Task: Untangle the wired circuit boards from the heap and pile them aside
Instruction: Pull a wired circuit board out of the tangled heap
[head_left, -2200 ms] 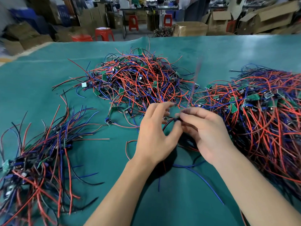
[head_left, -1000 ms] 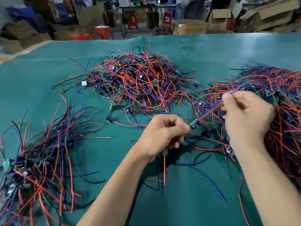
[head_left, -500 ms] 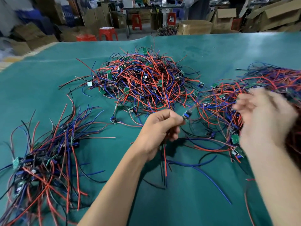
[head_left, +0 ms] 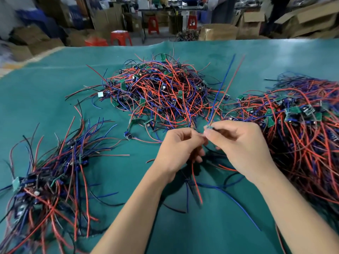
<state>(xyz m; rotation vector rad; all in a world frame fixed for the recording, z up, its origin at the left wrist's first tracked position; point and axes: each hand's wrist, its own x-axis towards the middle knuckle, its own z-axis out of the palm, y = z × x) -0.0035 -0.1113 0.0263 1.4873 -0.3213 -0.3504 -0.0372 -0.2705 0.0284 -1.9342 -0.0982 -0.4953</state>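
Both hands meeting at centre frame over the green desk [head_left: 55,88].
My right hand [head_left: 242,143] pinches a small circuit board [head_left: 209,127], wires pointing up; my left hand [head_left: 180,149] grips a wire bundle [head_left: 195,178].

Teal table covering [head_left: 55,92]: cloth-like sheet, matt with a faint sheen toward the far edge, lightly creased. Wires of the centre heap [head_left: 161,92], right heap [head_left: 302,136] and sorted pile [head_left: 51,176]: smooth plastic insulation in red, blue and black, slightly glossy. Small circuit board [head_left: 209,127] pinched in the right hand [head_left: 242,149]: green, flat, matt. Boxes [head_left: 218,32] behind: matt brown cardboard. Stools [head_left: 120,36]: glossy red plastic.
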